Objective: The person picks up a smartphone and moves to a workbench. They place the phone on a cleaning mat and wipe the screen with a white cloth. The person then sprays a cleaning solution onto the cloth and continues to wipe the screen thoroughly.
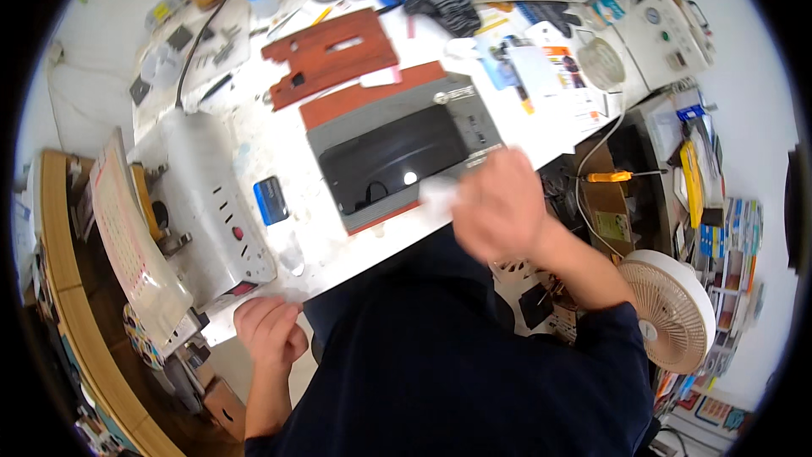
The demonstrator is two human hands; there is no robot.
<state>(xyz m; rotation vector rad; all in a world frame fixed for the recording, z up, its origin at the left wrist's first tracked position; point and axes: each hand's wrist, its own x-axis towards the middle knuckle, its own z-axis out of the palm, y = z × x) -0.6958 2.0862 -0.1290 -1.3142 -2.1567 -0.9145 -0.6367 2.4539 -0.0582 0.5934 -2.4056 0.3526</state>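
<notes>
A black-screened device [397, 158] lies on the white table in front of me, its screen set in a grey panel with reddish-brown edges. My right hand [501, 207] is closed at the device's near right corner and smeared by motion. A blurred white tissue-like piece [438, 193] sticks out from its fingers over the table's front edge. My left hand [272, 330] is curled up at the table's near left edge, with nothing showing in it. Behind the device lies a reddish-brown plate [334, 55] with cutouts.
A silver metal machine [203, 203] stands on the left, with a small blue box [271, 200] beside it. Dark striped gloves [440, 2], papers [541, 72] and a glass jar [600, 63] lie toward the back. At lower right is a white fan [664, 309].
</notes>
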